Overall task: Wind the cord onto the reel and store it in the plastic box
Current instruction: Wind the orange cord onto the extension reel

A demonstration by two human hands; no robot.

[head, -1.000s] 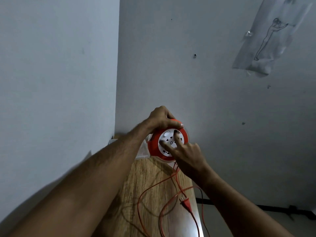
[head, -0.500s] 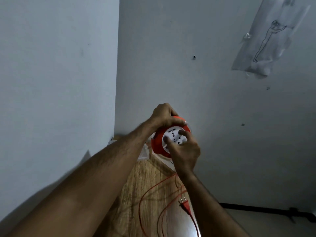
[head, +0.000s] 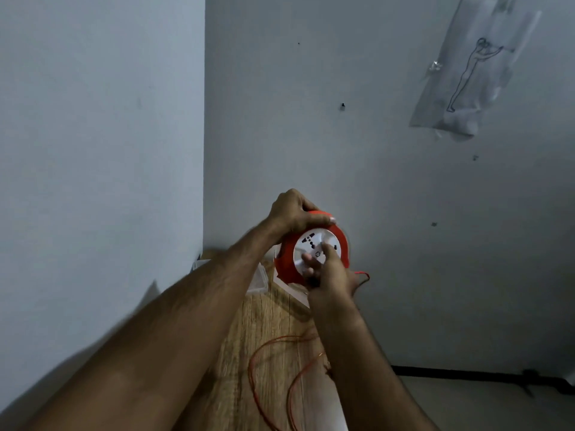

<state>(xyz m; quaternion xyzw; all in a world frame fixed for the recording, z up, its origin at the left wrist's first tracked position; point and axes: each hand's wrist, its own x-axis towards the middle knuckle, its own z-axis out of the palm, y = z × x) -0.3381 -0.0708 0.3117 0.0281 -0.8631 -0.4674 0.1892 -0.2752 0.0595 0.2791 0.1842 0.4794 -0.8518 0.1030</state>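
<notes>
Head view: loose red cord (head: 264,377) loops on the wooden counter (head: 267,331). Beyond it, right hand (head: 329,272) fingers press the reel (head: 311,250)'s white face; left hand (head: 292,213) fingers curl over its rim. Plastic box (head: 258,279) sits behind.

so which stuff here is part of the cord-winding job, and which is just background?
Job: reel, gripped by left hand; right hand on its white face; loose orange cord; plastic box.
Background: wooden table; sketch taped to wall; black cable along floor.
</notes>
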